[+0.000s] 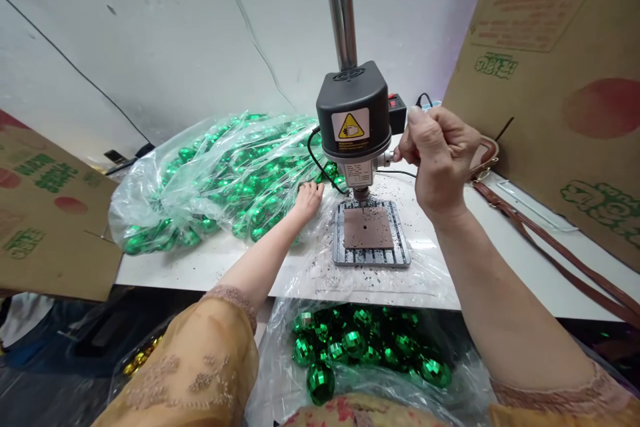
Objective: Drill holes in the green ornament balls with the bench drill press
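Sleeve (195,360), green baubles (355,343) (below table edge (165,285)), drill press (354,110)

The bare left hand (310,198) is palm down with its fingers loosely bent, its bare forearm (265,250) slanting forward and inward. The bare right hand (443,153) is raised, fingers curled and thumb upward, above a forearm (495,287) also angled inward.

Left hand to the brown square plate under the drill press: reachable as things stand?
Probably yes. The left hand is by the clear bag, left of the brown square plate, and nothing tall seems to stand between. The drill chuck hangs over the plate's rear, leaving its front open.
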`<state>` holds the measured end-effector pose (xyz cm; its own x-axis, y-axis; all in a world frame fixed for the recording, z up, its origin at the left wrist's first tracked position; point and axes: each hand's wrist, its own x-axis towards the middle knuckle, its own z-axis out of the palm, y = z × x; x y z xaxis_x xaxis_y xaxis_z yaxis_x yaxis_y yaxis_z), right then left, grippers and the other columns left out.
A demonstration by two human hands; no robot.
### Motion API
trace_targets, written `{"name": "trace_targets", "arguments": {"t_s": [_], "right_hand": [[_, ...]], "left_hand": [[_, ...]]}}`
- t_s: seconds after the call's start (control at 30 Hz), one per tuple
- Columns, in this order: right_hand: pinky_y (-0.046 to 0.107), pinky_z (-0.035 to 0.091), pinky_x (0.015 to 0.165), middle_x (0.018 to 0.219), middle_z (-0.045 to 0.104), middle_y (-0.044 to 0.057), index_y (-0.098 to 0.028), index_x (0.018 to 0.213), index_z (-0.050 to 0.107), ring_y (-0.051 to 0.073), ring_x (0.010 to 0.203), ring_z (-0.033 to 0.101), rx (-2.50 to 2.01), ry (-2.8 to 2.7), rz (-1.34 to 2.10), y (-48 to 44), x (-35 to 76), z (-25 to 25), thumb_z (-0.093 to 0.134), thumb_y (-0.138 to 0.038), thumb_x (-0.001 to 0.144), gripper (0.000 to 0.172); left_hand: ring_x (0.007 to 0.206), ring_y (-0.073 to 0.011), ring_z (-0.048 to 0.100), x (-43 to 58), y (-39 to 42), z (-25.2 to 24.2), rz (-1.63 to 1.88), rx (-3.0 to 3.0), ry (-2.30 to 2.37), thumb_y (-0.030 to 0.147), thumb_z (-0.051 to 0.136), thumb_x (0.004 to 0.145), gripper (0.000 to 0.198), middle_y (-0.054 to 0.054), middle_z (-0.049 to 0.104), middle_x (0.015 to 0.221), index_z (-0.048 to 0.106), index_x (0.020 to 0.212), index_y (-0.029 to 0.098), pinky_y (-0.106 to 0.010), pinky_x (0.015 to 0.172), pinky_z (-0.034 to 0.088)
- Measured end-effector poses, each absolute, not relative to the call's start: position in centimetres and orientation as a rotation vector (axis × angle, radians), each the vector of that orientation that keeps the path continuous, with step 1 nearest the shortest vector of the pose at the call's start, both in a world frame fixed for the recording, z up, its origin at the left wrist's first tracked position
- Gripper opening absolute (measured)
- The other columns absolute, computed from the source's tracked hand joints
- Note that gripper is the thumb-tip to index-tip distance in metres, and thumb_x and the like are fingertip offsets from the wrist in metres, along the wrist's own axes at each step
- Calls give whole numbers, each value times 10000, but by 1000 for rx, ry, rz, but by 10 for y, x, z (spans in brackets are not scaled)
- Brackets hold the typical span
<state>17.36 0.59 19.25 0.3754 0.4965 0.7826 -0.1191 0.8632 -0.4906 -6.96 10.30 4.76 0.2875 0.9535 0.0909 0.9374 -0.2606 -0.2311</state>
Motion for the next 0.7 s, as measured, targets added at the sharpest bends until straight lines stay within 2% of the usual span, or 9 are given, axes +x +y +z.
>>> {"name": "trace_targets", "arguments": {"t_s": [0.1, 0.17, 0.27, 0.37, 0.43, 0.53, 0.6, 0.7], "right_hand": [[260, 347, 399, 462, 381, -69, -213, 536, 450, 60, 393, 378, -386, -1128, 400, 5, 174, 191, 715, -381, 888, 472], [266, 340, 399, 458, 383, -70, -214, 531, 456, 60, 390, 373, -386, -1129, 405, 5, 175, 191, 717, -386, 886, 473], [281, 332, 411, 455, 389, -65, -217, 525, 468, 67, 396, 395, -383, -1118, 417, 5, 175, 190, 725, -399, 878, 473], [282, 335, 426, 460, 402, -64, -216, 530, 477, 65, 406, 400, -397, -1111, 439, 3, 175, 191, 715, -383, 887, 460], [277, 337, 436, 469, 408, -64, -215, 535, 469, 62, 417, 402, -420, -1123, 456, 1, 175, 192, 693, -377, 903, 461], [272, 348, 456, 481, 404, -63, -215, 538, 443, 58, 435, 404, -454, -1151, 454, -2, 175, 193, 661, -406, 926, 484], [270, 364, 461, 486, 388, -64, -216, 544, 426, 56, 436, 399, -456, -1153, 451, -2, 174, 193, 649, -419, 934, 492], [261, 370, 450, 486, 367, -68, -216, 557, 410, 51, 428, 391, -442, -1142, 453, -1, 173, 193, 638, -372, 946, 477]], "left_hand": [[1338, -370, 535, -70, 93, 44, 77, -2358, -1701, 36, 401, 951, 370, -256, 534, 1465, 598, 1250, 127, -518, 1065, 428], [1350, -374, 528, -71, 86, 43, 4, -2405, -1686, 24, 401, 947, 359, -250, 512, 1498, 623, 1208, 133, -519, 1072, 428], [1269, -353, 583, -74, 82, 46, -144, -2471, -1680, 15, 450, 931, 330, -248, 589, 1379, 658, 1157, 134, -503, 1067, 441], [1187, -317, 617, -77, 76, 55, -289, -2477, -1691, 94, 581, 923, 311, -191, 609, 1304, 668, 1207, 186, -474, 1061, 459], [1098, -281, 642, -75, 66, 62, -709, -2502, -1735, 220, 655, 929, 317, -154, 598, 1277, 668, 1246, 225, -429, 994, 502], [906, -193, 665, -67, 40, 68, -1749, -2524, -1814, 459, 690, 924, 391, -86, 621, 1188, 652, 1264, 269, -337, 833, 551], [807, -164, 682, -58, 20, 69, -2336, -2513, -1909, 596, 666, 907, 489, -51, 656, 1099, 607, 1273, 279, -318, 761, 565], [747, -182, 723, -45, 0, 65, -2806, -2437, -2116, 675, 691, 852, 601, -34, 702, 996, 546, 1263, 262, -331, 716, 578]]}}
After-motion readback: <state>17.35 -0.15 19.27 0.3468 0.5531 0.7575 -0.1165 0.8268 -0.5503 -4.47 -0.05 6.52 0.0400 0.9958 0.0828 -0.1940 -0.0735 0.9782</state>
